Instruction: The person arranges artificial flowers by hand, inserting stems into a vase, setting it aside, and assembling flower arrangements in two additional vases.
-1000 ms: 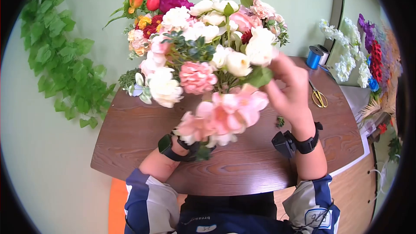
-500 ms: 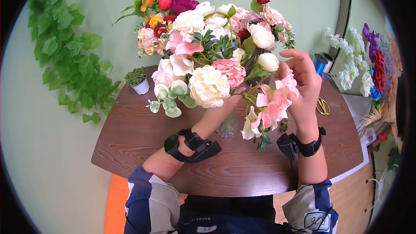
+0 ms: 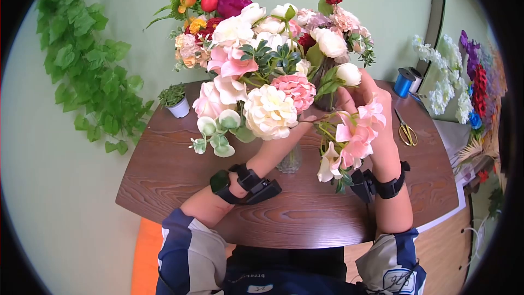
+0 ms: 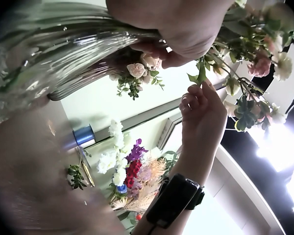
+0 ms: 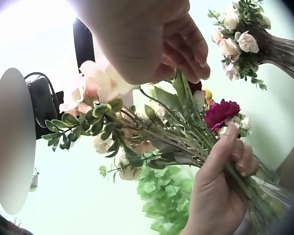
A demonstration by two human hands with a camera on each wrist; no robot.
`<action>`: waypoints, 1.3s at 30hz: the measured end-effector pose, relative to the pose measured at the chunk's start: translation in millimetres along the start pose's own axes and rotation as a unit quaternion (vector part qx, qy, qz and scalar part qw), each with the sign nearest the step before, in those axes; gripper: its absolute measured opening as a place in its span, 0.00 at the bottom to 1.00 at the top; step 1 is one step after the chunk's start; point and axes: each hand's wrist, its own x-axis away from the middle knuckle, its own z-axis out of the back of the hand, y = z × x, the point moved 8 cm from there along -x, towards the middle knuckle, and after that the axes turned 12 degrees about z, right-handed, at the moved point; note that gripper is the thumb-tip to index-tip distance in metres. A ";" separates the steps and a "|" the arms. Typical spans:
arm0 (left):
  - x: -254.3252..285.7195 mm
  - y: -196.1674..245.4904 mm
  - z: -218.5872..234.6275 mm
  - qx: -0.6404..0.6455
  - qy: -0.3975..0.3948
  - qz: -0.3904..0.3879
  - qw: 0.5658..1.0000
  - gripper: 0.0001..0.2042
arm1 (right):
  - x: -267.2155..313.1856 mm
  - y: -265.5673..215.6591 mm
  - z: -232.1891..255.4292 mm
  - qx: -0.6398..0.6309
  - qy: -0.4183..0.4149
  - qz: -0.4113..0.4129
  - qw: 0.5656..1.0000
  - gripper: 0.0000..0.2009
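Observation:
In the head view, my left hand [image 3: 299,129] is mostly hidden behind a large bouquet of pink and cream flowers [image 3: 270,112]. The right wrist view shows that left hand [image 5: 218,188] gripping the bundle of green stems [image 5: 198,152] just above a glass vase. Below the blooms the clear ribbed vase [image 3: 290,161] stands on the table. My right hand [image 3: 376,95] is at the bouquet's right side, by a white bud [image 3: 348,75]. Its thumb and fingers pinch a green leaf [image 4: 201,73] in the left wrist view. A pink blossom spray [image 3: 357,136] hangs in front of the right wrist.
Behind the bouquet stand more flower arrangements [image 3: 341,22]. A small potted plant [image 3: 174,98] is at the table's back left. Ribbon spools [image 3: 404,83] and gold-handled scissors [image 3: 406,134] lie at the right. Hanging leaves [image 3: 82,60] cover the left wall.
The pink blossom spray has swung from the front middle to the right, uncovering my left forearm and the vase. My right hand has come to the leaf beside the white bud.

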 end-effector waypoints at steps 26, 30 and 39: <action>2.9 50.4 7.0 -0.248 0.064 -0.094 0.962 0.26 | -1.5 19.6 60.2 0.182 -0.040 -0.097 0.978 0.15; 11.4 32.8 8.3 -0.187 0.008 0.197 0.962 0.24 | 28.0 50.4 62.9 0.262 -0.293 -0.222 0.893 0.19; -7.2 -17.1 7.5 -0.129 -0.049 0.138 0.981 0.23 | 75.0 146.3 30.9 0.231 -0.476 -0.402 0.747 0.14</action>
